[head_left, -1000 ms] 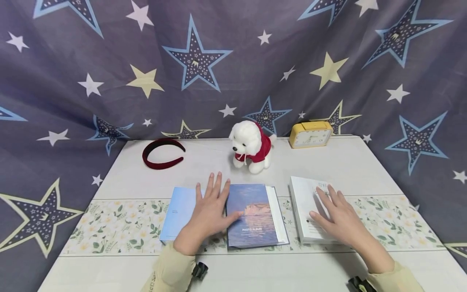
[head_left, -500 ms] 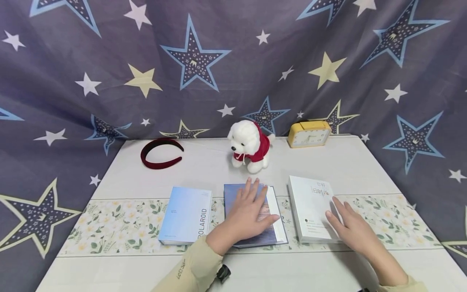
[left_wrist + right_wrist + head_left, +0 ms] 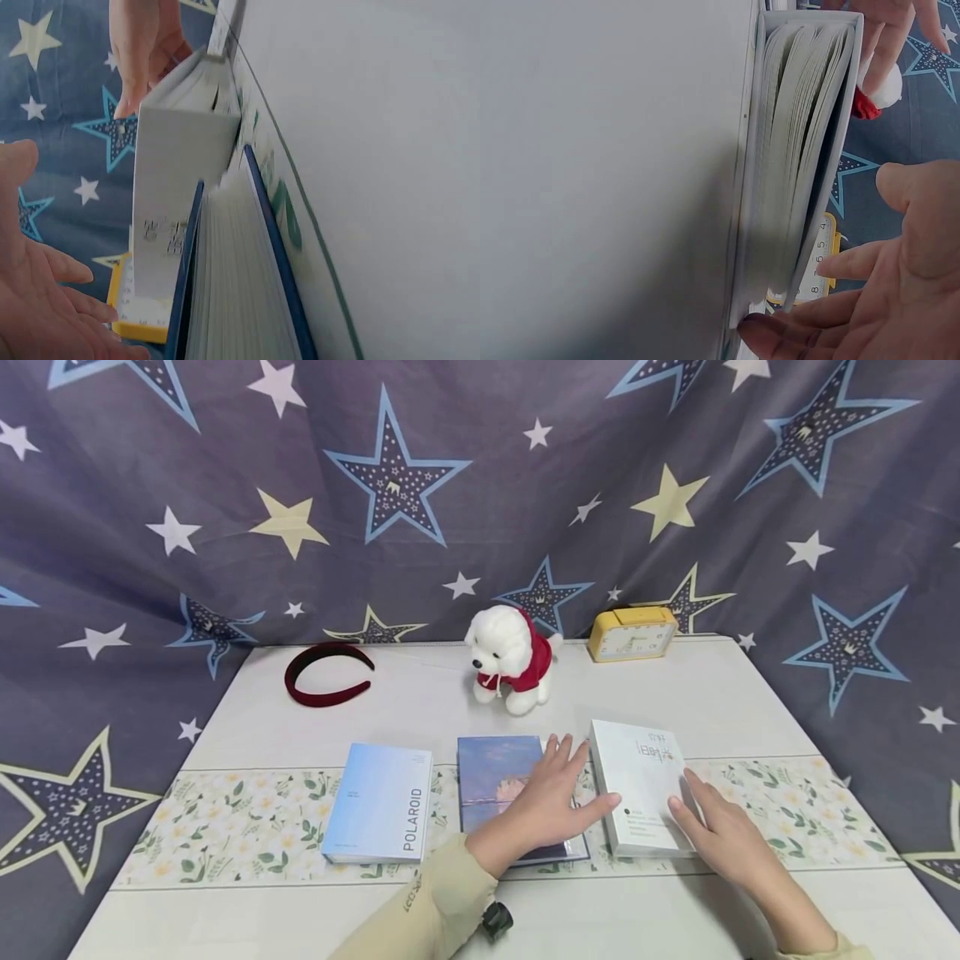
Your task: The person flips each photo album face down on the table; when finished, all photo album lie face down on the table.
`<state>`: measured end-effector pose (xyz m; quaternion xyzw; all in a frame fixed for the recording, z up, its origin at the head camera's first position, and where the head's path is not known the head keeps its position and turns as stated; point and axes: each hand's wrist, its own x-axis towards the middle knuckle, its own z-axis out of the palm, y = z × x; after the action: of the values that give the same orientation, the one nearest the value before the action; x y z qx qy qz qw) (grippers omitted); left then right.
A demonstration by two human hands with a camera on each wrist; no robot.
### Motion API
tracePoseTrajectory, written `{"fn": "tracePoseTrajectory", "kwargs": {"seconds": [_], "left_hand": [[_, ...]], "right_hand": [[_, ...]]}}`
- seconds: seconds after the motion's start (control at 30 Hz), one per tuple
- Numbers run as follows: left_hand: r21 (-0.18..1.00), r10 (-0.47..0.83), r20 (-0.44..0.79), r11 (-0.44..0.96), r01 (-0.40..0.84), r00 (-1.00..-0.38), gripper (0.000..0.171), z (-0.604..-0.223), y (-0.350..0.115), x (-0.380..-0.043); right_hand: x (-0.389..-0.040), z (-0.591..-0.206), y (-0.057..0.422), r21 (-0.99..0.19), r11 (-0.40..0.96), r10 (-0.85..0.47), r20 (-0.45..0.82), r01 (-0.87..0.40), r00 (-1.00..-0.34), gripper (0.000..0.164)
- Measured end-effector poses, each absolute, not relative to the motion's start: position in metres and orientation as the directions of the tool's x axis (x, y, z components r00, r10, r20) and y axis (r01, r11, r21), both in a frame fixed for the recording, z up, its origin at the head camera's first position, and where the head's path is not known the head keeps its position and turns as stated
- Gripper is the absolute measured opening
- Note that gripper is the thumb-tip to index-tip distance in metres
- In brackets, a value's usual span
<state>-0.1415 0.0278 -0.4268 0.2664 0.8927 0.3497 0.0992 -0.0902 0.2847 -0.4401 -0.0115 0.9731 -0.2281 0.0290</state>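
Note:
My left hand [image 3: 546, 806] spreads its fingers over the right side of a dark blue photo album [image 3: 483, 777]. Its thumb reaches to the left edge of a white album [image 3: 641, 789] with printed characters on its cover. In the left wrist view that hand [image 3: 52, 300] holds nothing, and the page edges [image 3: 229, 277] of the blue album stand beside it. At the white album's right edge is my right hand [image 3: 727, 835], its fingers loosely extended. In the right wrist view a fingertip [image 3: 761, 334] appears at the album's side; contact is hard to judge.
A light blue POLAROID album [image 3: 378, 802] lies at the left of the row. Behind stand a dark red headband [image 3: 326, 699], a white plush dog [image 3: 517, 660] in a red hoodie and a yellow clock [image 3: 633, 633]. A starry curtain [image 3: 480, 527] hangs at the table's back.
My left hand has moved right, from between the POLAROID and blue albums across the blue one toward the white one. My right hand has slid off the white album's cover to its right edge.

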Motion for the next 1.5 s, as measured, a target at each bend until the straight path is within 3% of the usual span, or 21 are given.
{"fn": "tracePoseTrajectory", "kwargs": {"seconds": [0.43, 0.87, 1.23, 1.5], "left_hand": [[0.837, 0.494, -0.02, 0.484, 0.256, -0.869, 0.097, -0.435, 0.063, -0.128], [0.837, 0.43, -0.143, 0.534, 0.123, -0.891, 0.101, -0.446, 0.077, -0.113], [0.903, 0.395, -0.097, 0.422, 0.087, -0.913, 0.099, -0.45, 0.08, -0.111], [0.922, 0.385, -0.074, 0.377, 0.084, -0.92, 0.097, -0.452, 0.081, -0.11]], "right_hand": [[-0.089, -0.434, 0.287, -0.477, 0.878, -0.012, -0.118, 0.046, -0.993, 0.08], [-0.093, -0.434, 0.288, -0.551, 0.805, 0.108, -0.229, 0.221, -0.967, 0.079], [-0.116, -0.493, 0.335, -0.791, 0.49, 0.248, -0.277, 0.367, -0.928, 0.097], [-0.119, -0.51, 0.348, -0.829, 0.394, 0.282, -0.302, 0.398, -0.91, 0.097]]}}
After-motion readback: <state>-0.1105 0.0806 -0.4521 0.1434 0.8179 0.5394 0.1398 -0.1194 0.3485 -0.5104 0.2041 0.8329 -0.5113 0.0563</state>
